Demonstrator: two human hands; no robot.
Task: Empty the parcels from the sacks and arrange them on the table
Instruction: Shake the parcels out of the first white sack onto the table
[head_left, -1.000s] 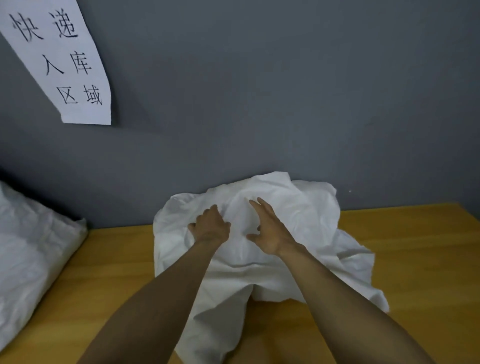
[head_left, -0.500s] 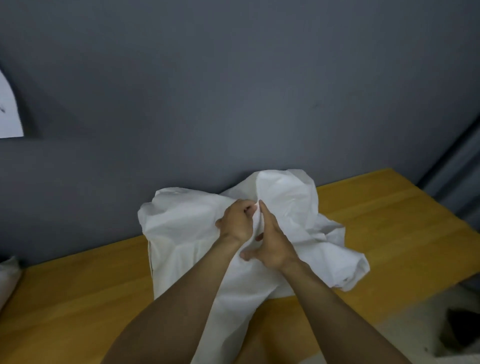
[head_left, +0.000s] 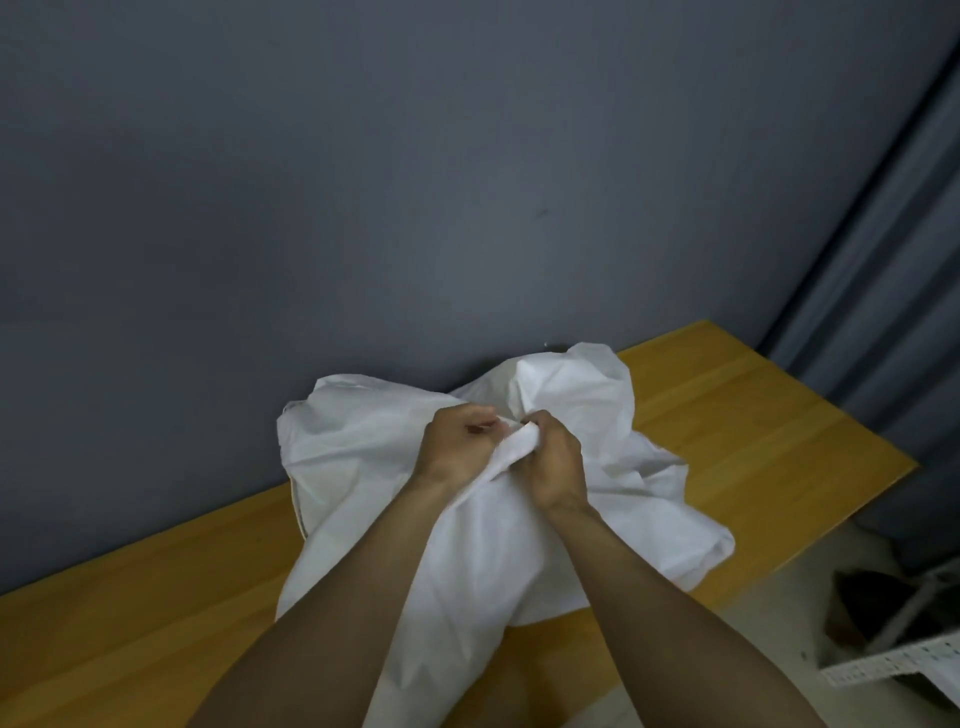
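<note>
Both hands' grip: left hand (head_left: 457, 447), right hand (head_left: 550, 457) bunching sack (head_left: 363, 467) top.

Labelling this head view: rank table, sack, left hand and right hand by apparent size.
Largest: table.
Next: sack.
Smallest: left hand and right hand, which look alike, so I leave them unranked.

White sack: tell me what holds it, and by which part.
The left hand and right hand both grip the white sack by a bunched fold of fabric on its top.
</note>
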